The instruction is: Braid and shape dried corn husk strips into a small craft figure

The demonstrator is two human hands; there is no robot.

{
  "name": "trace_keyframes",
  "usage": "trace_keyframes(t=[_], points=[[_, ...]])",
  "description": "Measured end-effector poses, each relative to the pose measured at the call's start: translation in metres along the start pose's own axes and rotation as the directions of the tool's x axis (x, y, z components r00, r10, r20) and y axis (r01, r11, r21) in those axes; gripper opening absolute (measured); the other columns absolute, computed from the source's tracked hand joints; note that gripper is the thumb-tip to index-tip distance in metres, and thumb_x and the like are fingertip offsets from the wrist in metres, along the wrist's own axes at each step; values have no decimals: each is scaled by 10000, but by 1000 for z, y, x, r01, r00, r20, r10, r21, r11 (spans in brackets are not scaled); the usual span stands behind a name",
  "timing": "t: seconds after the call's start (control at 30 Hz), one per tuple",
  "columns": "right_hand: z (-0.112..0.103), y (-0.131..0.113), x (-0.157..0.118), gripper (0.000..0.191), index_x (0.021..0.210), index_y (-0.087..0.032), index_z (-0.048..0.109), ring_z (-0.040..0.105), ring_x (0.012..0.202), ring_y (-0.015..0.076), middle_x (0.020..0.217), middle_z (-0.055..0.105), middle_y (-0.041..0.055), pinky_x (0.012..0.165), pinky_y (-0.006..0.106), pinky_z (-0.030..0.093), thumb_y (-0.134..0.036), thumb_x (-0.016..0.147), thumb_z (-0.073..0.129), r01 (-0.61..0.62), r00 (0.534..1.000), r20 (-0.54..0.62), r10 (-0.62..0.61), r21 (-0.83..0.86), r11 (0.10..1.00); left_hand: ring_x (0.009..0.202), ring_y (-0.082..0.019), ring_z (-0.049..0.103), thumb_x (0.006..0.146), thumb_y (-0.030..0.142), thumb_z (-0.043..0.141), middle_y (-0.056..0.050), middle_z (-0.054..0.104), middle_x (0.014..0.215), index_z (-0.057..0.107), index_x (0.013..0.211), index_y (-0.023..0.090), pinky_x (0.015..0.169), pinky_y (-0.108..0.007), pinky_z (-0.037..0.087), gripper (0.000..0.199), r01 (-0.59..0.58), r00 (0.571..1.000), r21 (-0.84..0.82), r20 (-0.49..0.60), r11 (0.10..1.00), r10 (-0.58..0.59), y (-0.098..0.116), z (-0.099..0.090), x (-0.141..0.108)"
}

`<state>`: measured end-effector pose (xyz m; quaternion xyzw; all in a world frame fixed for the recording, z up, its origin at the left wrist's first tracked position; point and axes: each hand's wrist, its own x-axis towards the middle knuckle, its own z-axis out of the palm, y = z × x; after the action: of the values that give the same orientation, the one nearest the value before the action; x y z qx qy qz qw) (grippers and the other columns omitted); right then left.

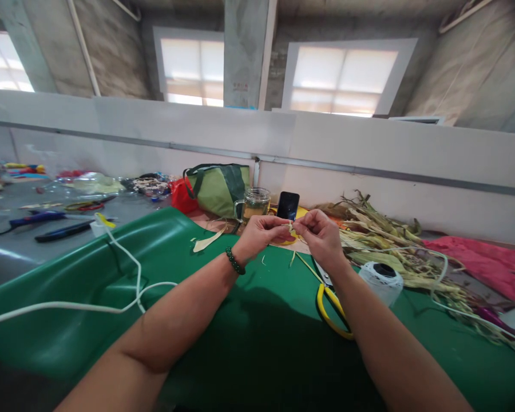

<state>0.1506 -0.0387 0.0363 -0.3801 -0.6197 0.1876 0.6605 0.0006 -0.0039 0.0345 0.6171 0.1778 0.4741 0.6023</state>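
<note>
Nearest the camera, the left forearm (154, 337) and the right forearm (395, 332) reach in over a green mat (257, 349) spread on the grey desk (8, 257); the yellow-handled scissors (325, 279), lying on the mat just beside the right forearm, serve as the reference for position. Beyond the scissors and slightly to their left, the left hand (264, 230) and the right hand (321, 234) meet with their fingers (278, 231) closed in a pinch, thumb to forefinger, around a small pale piece (290, 227) held clear of the mat; its exact form is too small to tell. To the left of the scissors and farther off lies a loose pale strip (209, 241); a thin stalk (308, 265) lies just beside the blades. To the right of the scissors stands a spool of white thread (381, 283), and beyond it spreads a heap of dried husks (377, 232). A dark phone (288, 205) and a glass mug (257, 201) stand beyond the scissors, past the hands. As a judgement, the handwork appears under way and at an early stage: a single small piece is gripped between both hands, the large heap of husks seems largely unused, and no finished article can be made out near the scissors.
</note>
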Motion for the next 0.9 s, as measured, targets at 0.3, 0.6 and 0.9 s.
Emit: trace_keyframes(t=[0.3, 0.6, 0.9], points=[[-2, -2, 0, 280, 667, -219, 476, 553, 568, 126, 630, 602, -28, 571, 273, 484, -333, 630, 730, -7, 1000, 3, 7, 15, 1000, 791, -226, 713, 592, 399, 807, -85, 744, 796, 712, 986, 113, 775, -352, 559, 496, -1, 997, -47, 75, 999, 4, -3, -4, 4], [-2, 0, -1, 154, 741, -190, 675, 586, 610, 121, 685, 666, -10, 620, 275, 492, -306, 641, 689, -131, 990, 55, 126, 93, 987, 717, -168, 700, 663, 326, 771, -25, 724, 712, 665, 1100, 162, 646, -253, 545, 479, -181, 966, 126, 208, 975, 152, 2, -10, 4], [-3, 3, -1, 152, 780, -209, 729, 664, 747, 171, 811, 736, 21, 735, 334, 532, -298, 668, 680, -113, 992, 67, 110, 44, 993, 751, -156, 685, 677, 320, 758, 2, 666, 704, 590, 1191, 167, 635, -217, 509, 562, -210, 968, 100, 160, 973, 193, 0, -14, 8]])
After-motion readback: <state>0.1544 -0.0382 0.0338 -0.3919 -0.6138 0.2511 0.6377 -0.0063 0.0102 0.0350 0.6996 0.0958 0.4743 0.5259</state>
